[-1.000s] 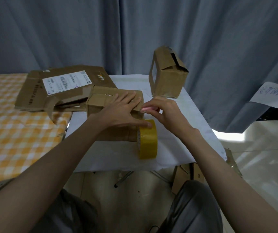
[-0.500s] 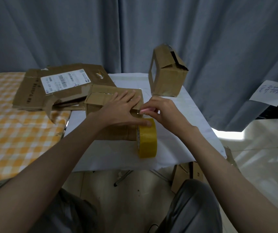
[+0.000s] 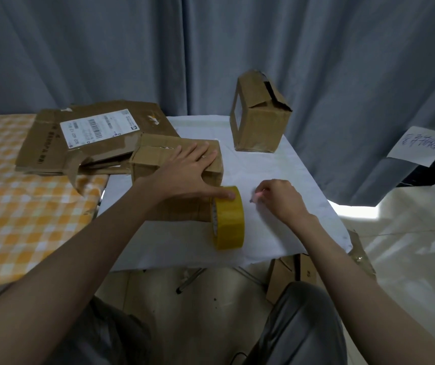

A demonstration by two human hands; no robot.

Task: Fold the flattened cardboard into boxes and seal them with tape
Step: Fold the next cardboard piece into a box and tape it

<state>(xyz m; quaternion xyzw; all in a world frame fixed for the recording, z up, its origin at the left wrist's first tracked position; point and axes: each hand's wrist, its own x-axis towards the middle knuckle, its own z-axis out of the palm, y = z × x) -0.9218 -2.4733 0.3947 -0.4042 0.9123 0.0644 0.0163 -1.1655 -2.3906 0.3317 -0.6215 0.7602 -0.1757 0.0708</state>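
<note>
Nearest, the yellow tape roll [image 3: 229, 218] stands on edge on the desk [image 3: 277, 227]. The right hand [image 3: 277, 198] pinches something small, perhaps tape. The left hand [image 3: 187, 175] presses spread on a half-sealed box [image 3: 158, 164]. Beyond, flattened cardboard [image 3: 53, 138] waits unfolded; one folded box [image 3: 259, 122] stands behind.

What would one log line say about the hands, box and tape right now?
left hand: flat on box, thumb on tape roll | right hand: fingers pinched together above table, beside roll | roll: on edge against box
</note>
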